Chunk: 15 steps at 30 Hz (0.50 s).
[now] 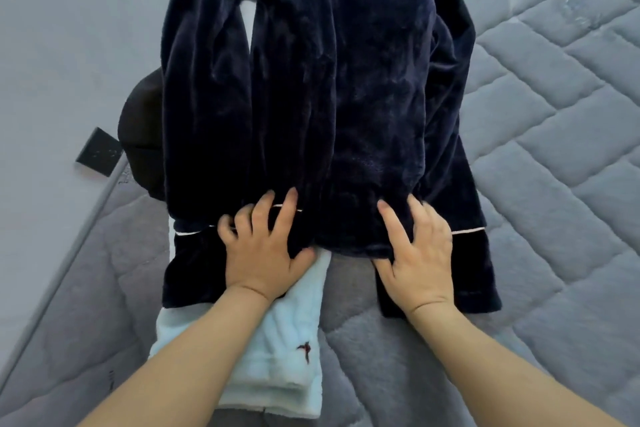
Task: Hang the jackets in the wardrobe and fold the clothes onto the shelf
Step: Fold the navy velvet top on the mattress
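Note:
A dark navy plush garment (339, 87) with thin white piping lies spread on the grey quilted bed (540, 121), its sleeves folded in toward the near end. My left hand (263, 246) rests on its near left edge with fingers spread, thumb tucked at the hem. My right hand (419, 250) lies flat on the near right edge, thumb under the hem fold. A folded light blue garment (277, 350) with a small red mark lies under my left forearm, partly beneath the navy one.
A black garment (145, 135) sticks out from under the navy one at the left, by the bed's edge. A black wall socket (98, 151) sits on the pale wall (69, 28) beside it. Quilted bed surface stretches to the right.

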### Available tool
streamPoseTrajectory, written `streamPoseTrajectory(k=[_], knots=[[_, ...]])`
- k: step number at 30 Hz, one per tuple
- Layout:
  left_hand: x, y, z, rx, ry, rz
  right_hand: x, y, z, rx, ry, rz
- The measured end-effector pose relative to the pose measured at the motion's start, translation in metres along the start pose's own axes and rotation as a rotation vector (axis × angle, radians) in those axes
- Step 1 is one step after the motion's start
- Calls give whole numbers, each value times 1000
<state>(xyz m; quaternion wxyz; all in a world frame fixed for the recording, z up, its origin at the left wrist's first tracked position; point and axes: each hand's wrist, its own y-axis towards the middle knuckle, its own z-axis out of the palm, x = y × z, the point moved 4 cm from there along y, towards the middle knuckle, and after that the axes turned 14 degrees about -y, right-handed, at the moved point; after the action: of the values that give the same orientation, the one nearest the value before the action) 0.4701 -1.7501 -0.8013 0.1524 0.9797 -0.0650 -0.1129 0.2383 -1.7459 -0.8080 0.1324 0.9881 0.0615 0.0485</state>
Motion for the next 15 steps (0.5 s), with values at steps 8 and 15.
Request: streamPoseTrajectory(k=[8,15], knots=[[0,-3,2,-36,-16,34,0,-3,8,-9,-32,-23],[-5,1,-5,-50,14,94,-2,-3,13,-1,-95,-44]])
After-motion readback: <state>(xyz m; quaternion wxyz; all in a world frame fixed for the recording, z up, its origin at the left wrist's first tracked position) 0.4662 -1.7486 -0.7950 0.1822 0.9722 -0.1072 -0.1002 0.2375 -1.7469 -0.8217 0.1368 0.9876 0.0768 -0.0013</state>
